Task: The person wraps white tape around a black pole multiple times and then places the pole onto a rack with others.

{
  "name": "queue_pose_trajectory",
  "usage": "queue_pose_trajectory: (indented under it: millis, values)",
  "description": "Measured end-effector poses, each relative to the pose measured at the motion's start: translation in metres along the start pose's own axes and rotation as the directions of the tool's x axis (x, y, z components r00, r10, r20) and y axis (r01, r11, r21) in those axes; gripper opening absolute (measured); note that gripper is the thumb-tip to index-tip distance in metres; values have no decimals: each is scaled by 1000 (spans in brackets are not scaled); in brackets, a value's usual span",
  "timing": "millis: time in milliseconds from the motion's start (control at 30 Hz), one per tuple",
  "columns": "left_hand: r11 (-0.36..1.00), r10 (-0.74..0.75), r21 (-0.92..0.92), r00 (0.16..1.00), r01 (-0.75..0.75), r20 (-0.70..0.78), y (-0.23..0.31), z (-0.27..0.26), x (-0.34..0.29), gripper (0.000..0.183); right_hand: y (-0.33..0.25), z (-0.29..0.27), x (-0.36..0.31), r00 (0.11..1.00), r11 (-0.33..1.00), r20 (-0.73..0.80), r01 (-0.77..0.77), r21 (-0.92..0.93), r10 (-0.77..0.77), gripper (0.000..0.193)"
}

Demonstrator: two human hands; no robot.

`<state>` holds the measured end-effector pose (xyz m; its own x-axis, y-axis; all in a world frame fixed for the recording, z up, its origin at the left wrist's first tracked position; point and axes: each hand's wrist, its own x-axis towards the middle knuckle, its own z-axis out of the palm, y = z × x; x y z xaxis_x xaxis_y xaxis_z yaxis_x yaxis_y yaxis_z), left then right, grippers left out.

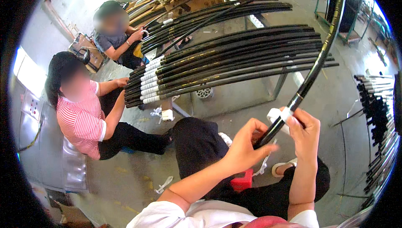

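Low on the rod point(311, 75), your left hand point(248, 143) curls around it; farther up the rod, your right hand point(305, 131) grips white tape point(286, 114).

"Where are the hands?"

"The left hand point(245, 147) curls around the lower end of a glossy black pole point(309, 79); the right hand point(305, 127) pinches at a white band point(286, 114) higher up."

"And the white loop point(273, 113) beside it?"

"Probably a tape roll, though the pole partly hides it."

"Beyond that?"

"More black poles point(238, 55) lie side by side (several wear white wrappings point(150, 89)), and a person in a striped shirt point(81, 117) reaches to their ends."
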<state>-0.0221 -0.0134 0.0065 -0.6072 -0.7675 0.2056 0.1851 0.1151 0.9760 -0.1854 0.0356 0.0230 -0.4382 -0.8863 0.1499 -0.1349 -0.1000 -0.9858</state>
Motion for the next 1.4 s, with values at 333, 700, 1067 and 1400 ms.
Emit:
queue_pose_trajectory:
  millis: [333,700,1067,1400]
  values:
    - [975,-137,-174,990,138,14,-2,-3,2,33,-5,6,6,1000,988,22,18,153,-22,20]
    - [959,-278,-46,958,281,65,11,-1,4,22,-6,-5,8,992,989,77,91,114,-100,25]
    - [956,-245,-148,968,251,63,9,6,2,22,-11,-7,8,986,990,165,-10,142,-14,25]
    - [932,-232,-238,954,274,189,9,-1,4,33,-11,-11,7,978,982,206,-80,173,44,25]
